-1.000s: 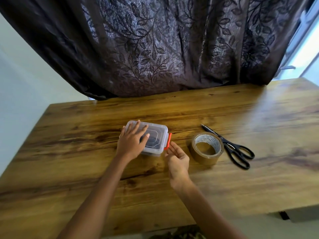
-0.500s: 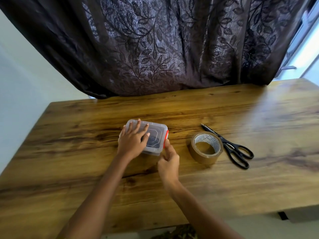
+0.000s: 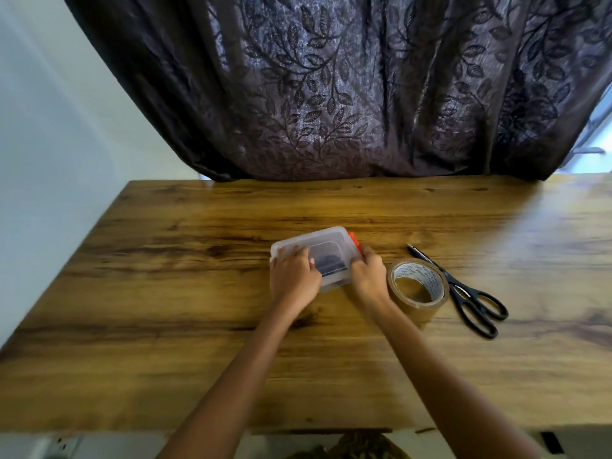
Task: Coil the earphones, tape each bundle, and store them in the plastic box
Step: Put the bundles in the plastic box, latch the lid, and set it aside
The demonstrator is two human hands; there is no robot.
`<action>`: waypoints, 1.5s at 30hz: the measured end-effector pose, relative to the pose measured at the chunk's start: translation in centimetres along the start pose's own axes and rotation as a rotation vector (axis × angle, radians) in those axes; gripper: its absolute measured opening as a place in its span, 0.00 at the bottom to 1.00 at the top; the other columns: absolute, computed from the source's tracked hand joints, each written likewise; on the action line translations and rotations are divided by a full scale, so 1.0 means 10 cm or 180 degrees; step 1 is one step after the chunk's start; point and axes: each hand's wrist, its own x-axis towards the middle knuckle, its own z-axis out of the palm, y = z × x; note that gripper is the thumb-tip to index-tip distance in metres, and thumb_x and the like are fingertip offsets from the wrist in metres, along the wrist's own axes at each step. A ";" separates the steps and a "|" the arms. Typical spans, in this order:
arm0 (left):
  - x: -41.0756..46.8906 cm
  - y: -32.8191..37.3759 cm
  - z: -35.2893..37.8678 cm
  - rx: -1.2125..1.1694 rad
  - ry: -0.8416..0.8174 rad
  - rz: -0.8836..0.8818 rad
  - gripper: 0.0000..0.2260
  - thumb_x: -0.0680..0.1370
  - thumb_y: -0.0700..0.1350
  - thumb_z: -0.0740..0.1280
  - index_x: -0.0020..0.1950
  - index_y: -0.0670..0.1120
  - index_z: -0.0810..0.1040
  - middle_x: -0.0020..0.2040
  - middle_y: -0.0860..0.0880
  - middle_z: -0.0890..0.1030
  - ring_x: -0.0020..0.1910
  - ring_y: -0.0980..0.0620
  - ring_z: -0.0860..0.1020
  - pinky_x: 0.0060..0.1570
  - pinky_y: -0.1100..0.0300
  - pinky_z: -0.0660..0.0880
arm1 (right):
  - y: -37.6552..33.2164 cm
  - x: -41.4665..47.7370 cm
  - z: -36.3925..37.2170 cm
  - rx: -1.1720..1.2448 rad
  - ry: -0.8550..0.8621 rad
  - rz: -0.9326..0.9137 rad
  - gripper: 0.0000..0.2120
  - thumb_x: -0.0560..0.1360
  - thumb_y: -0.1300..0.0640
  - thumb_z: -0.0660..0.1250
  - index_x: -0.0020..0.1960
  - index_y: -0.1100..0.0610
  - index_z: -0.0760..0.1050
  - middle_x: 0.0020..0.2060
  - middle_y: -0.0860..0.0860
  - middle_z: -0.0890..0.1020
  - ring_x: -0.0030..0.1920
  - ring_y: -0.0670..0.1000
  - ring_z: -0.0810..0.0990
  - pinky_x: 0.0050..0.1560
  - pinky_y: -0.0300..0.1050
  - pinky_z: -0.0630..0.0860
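Observation:
A small clear plastic box (image 3: 323, 241) with its lid on and an orange clasp (image 3: 353, 240) on the right end sits on the wooden table (image 3: 165, 293). Dark coiled earphones (image 3: 329, 265) show through the lid. My left hand (image 3: 293, 276) lies on the left part of the lid, fingers curled over its edge. My right hand (image 3: 367, 271) grips the right end by the orange clasp. The box is turned slightly, its right end further away.
A roll of brown packing tape (image 3: 418, 289) stands just right of my right hand. Black scissors (image 3: 463, 293) lie beyond it, blades pointing away. A dark leaf-patterned curtain (image 3: 331, 87) hangs behind the table. The table's near edge is below my forearms.
My right hand moved from below the clasp to grip the box's right end. The clasp is folded down against the box. The box has turned slightly and my head has shifted left.

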 end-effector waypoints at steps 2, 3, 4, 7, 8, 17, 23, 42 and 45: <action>-0.05 -0.03 -0.07 -0.0600 0.0034 -0.0009 0.13 0.80 0.42 0.57 0.62 0.44 0.74 0.67 0.46 0.72 0.62 0.47 0.73 0.61 0.53 0.72 | -0.02 0.08 -0.06 -0.0401 -0.0004 -0.0092 0.20 0.78 0.66 0.55 0.70 0.60 0.62 0.54 0.53 0.76 0.45 0.49 0.77 0.40 0.39 0.76; -0.08 -0.06 -0.11 -0.0841 0.0176 -0.0046 0.12 0.79 0.41 0.59 0.61 0.45 0.75 0.67 0.45 0.73 0.60 0.47 0.75 0.57 0.58 0.74 | 0.00 0.12 -0.08 -0.0649 -0.0001 -0.0210 0.22 0.78 0.65 0.55 0.71 0.60 0.61 0.58 0.54 0.75 0.54 0.51 0.76 0.49 0.44 0.77; -0.10 -0.11 -0.14 -0.1024 0.0388 -0.0116 0.11 0.79 0.41 0.60 0.60 0.45 0.75 0.66 0.46 0.73 0.59 0.48 0.76 0.51 0.63 0.74 | 0.01 0.14 -0.09 -0.0938 0.0021 -0.0404 0.23 0.78 0.65 0.56 0.72 0.60 0.59 0.65 0.56 0.71 0.64 0.54 0.71 0.61 0.50 0.73; -0.16 -0.29 -0.25 -0.1619 0.0831 -0.0573 0.13 0.79 0.40 0.61 0.63 0.46 0.73 0.64 0.47 0.75 0.55 0.51 0.76 0.42 0.71 0.72 | 0.06 0.11 -0.04 -0.1709 -0.0080 -0.1352 0.24 0.78 0.65 0.57 0.73 0.60 0.57 0.73 0.55 0.61 0.75 0.52 0.54 0.74 0.50 0.53; -0.18 -0.35 -0.27 -0.1879 0.0815 -0.0790 0.14 0.79 0.40 0.60 0.64 0.45 0.72 0.64 0.46 0.75 0.57 0.51 0.75 0.47 0.68 0.72 | 0.08 0.09 -0.01 -0.1896 -0.0237 -0.1654 0.24 0.78 0.64 0.57 0.73 0.60 0.58 0.73 0.54 0.60 0.75 0.50 0.52 0.75 0.48 0.50; -0.35 -0.54 -0.12 -0.3921 -0.0377 -0.1660 0.18 0.79 0.32 0.53 0.69 0.40 0.66 0.66 0.43 0.73 0.61 0.48 0.74 0.60 0.56 0.71 | 0.08 0.17 0.13 -0.3140 -0.1377 -0.2395 0.22 0.82 0.53 0.49 0.74 0.58 0.54 0.75 0.52 0.56 0.75 0.49 0.48 0.72 0.42 0.40; -0.35 -0.55 -0.11 -0.4716 -0.0254 -0.1761 0.18 0.79 0.31 0.54 0.68 0.40 0.67 0.50 0.48 0.79 0.55 0.49 0.76 0.61 0.53 0.71 | 0.12 0.16 0.14 -0.3313 -0.1306 -0.2409 0.22 0.82 0.53 0.49 0.74 0.58 0.55 0.74 0.52 0.57 0.75 0.49 0.50 0.73 0.43 0.41; -0.43 -0.48 0.08 -0.3304 0.0500 -0.0965 0.26 0.68 0.43 0.75 0.64 0.46 0.73 0.60 0.49 0.77 0.59 0.52 0.75 0.50 0.61 0.76 | 0.18 0.14 0.18 -0.3895 -0.1013 -0.2587 0.41 0.73 0.39 0.23 0.74 0.57 0.55 0.74 0.53 0.60 0.75 0.51 0.52 0.73 0.47 0.43; -0.44 -0.40 0.09 -0.2825 0.0761 -0.0820 0.22 0.70 0.42 0.73 0.63 0.46 0.74 0.58 0.50 0.77 0.54 0.58 0.76 0.46 0.65 0.76 | 0.19 0.14 0.19 -0.3900 -0.1006 -0.2591 0.41 0.73 0.39 0.23 0.74 0.57 0.55 0.74 0.53 0.59 0.75 0.52 0.52 0.72 0.46 0.42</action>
